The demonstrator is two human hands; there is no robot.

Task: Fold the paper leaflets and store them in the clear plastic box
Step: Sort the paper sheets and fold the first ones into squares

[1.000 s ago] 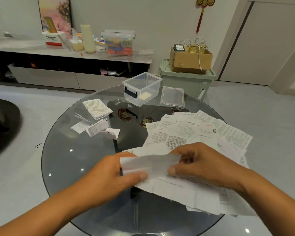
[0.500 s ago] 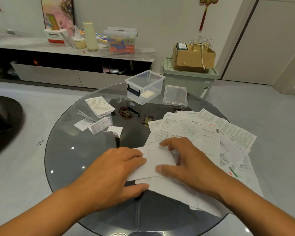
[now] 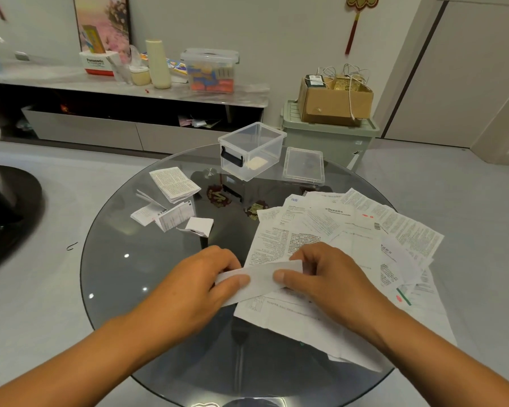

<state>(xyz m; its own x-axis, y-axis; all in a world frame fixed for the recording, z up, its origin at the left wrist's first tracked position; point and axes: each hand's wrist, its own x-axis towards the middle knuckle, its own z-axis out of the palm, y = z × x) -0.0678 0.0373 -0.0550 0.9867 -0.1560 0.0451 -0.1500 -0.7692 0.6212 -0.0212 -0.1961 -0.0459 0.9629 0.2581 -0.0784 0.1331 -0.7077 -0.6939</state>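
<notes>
Beyond the fingers, the unfolded leaflets [image 3: 350, 230] are spreading across the glass desk [image 3: 115, 259], the clear plastic box [image 3: 252, 149] standing farther off. Both the left hand [image 3: 200, 284] and right hand [image 3: 321, 277] are pinching the folded leaflet [image 3: 260, 279] between thumbs and fingers; being light, limp and easily creased, it probably wants gripping along its folded edges.

We can read only one word for certain: "Panasonic", in dark letters on the white carton with a red base [image 3: 100, 63] on the shelf at the upper left of the frame. The unfolded leaflets [image 3: 329, 227] on the table at centre right carry dense print, headings and a barcode, all too small for us to read.
</notes>
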